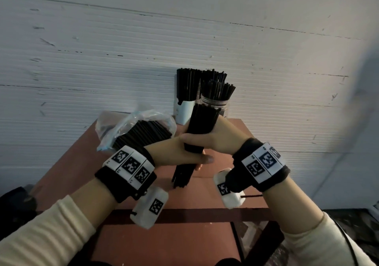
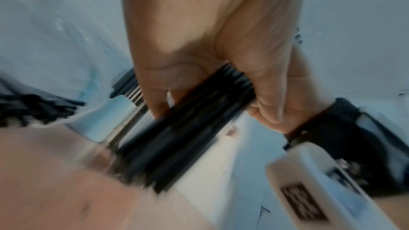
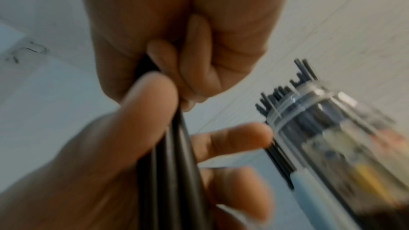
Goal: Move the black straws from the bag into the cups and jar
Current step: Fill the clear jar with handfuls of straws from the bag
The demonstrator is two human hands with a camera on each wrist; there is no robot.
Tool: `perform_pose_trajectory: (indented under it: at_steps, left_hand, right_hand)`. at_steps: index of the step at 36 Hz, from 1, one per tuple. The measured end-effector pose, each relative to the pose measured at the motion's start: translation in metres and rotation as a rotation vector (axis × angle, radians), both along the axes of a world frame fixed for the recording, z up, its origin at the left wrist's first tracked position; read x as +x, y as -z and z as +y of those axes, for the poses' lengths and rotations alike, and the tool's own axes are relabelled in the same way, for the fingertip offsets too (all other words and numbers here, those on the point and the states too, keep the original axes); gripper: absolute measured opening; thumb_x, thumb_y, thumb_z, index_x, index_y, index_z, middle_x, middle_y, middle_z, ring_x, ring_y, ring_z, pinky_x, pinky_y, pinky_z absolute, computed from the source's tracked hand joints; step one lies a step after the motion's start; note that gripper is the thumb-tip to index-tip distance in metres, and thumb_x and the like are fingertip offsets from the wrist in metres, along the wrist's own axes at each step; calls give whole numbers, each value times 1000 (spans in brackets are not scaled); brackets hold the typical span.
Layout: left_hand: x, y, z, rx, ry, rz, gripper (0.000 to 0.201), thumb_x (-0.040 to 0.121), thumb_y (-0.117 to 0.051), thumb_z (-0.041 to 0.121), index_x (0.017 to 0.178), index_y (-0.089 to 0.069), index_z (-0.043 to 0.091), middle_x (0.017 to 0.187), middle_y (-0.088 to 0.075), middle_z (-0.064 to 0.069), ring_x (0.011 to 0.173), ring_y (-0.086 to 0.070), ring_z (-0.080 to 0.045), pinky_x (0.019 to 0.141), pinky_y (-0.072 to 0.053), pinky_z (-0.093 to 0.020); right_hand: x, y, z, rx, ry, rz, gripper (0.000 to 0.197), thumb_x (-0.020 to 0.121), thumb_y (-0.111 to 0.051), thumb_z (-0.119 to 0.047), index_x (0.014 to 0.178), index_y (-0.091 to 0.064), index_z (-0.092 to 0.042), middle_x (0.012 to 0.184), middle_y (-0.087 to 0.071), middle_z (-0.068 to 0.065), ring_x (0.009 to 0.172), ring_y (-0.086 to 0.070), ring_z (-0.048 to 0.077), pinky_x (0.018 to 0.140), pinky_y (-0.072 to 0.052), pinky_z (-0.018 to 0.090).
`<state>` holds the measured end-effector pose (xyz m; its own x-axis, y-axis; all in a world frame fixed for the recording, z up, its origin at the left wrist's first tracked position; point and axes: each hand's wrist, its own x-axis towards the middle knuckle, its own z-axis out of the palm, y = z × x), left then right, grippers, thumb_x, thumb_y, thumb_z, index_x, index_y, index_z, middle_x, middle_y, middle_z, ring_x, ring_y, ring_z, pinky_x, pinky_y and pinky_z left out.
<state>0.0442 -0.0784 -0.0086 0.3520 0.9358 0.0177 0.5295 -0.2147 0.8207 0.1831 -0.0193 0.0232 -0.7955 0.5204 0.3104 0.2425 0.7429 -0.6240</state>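
Observation:
A thick bundle of black straws [image 1: 202,122] stands nearly upright above the table, gripped by both hands. My left hand [image 1: 184,157] wraps its lower part, thumb across the front. My right hand [image 1: 207,138] grips it just above. The wrist views are blurred; they show the bundle [image 2: 188,137] [image 3: 175,163] between curled fingers. A clear plastic bag [image 1: 139,130] with more black straws lies at the table's back left. Behind the hands a white-and-blue cup [image 1: 182,109] and a clear jar [image 1: 215,103] [image 3: 332,128] stand packed with straws.
The reddish-brown table [image 1: 205,196] is small and set against a ribbed white wall [image 1: 102,60]. Its front edge and dark frame [image 1: 184,214] show below my wrists. A dark object [image 1: 16,202] sits at the lower left, off the table.

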Motion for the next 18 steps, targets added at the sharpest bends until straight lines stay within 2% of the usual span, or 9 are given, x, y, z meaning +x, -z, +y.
perform_pose_trajectory:
  at_steps: [2, 4, 5, 7, 9, 11, 13, 16, 18]
  left_hand:
    - [3, -1, 8, 21, -5, -108, 13, 89, -69, 19, 85, -64, 7, 84, -67, -8, 81, -65, -17, 83, -57, -30]
    - [6, -5, 18, 91, -89, -150, 27, 83, -75, 29, 103, -63, 16, 98, -70, -5, 92, -67, -15, 89, -56, -33]
    - [7, -7, 24, 133, -168, -173, 37, 80, -78, 32, 110, -58, 25, 107, -68, -2, 98, -66, -9, 87, -56, -28]
    - [11, -12, 37, 243, -338, -236, 69, 73, -84, 32, 126, -41, 32, 125, -55, 1, 106, -57, -1, 83, -49, -16]
    - [13, -13, 55, 358, -450, -263, 103, 62, -86, 42, 143, -22, 33, 135, -37, 4, 114, -42, 3, 89, -38, -17]
    - [12, -16, 72, 412, -477, -248, 120, 55, -82, 49, 148, -8, 35, 144, -25, 2, 127, -30, -1, 104, -31, -27]
    - [11, -19, 93, 376, -490, -213, 134, 52, -85, 50, 151, 4, 32, 154, -13, -3, 134, -18, -4, 111, -22, -32]
    - [8, -22, 121, 261, -492, -170, 146, 51, -91, 49, 151, 15, 31, 160, -6, 1, 144, -16, -11, 116, -19, -33]
    - [7, -21, 132, 202, -489, -125, 152, 43, -88, 59, 149, 18, 34, 159, -17, 3, 144, -25, -17, 117, -24, -41]
  right_hand:
    - [4, -7, 5, 35, 60, 68, 16, 83, -71, -18, 82, -67, -3, 72, -66, 4, 65, -63, 9, 60, -52, 26]
    - [8, -19, 12, 63, 92, 146, 15, 83, -70, -14, 81, -64, 0, 75, -65, 10, 70, -64, 16, 64, -54, 30]
    - [11, -28, 16, 65, 114, 190, 12, 84, -69, -12, 81, -64, -1, 74, -65, 8, 70, -64, 14, 64, -54, 29]
    - [19, -45, 29, 48, 172, 293, 10, 85, -66, -8, 81, -64, 1, 64, -60, -3, 56, -57, 2, 50, -44, 15]
    - [27, -64, 44, 27, 241, 420, 8, 84, -66, -5, 81, -63, 1, 62, -56, -9, 48, -51, -2, 45, -36, 8]
    - [35, -82, 60, 17, 315, 528, 6, 83, -67, -5, 78, -63, -5, 63, -56, -7, 47, -49, -2, 43, -33, 8]
    - [40, -97, 76, 5, 372, 583, 10, 81, -68, -9, 75, -60, -11, 62, -55, -6, 46, -47, 0, 40, -31, 15]
    - [43, -112, 98, 6, 418, 588, 11, 78, -68, -13, 79, -58, -8, 66, -53, 2, 45, -44, 5, 40, -31, 17]
    - [41, -117, 110, -8, 437, 561, 18, 73, -68, -17, 84, -58, -7, 71, -50, 11, 47, -41, 11, 40, -28, 21]
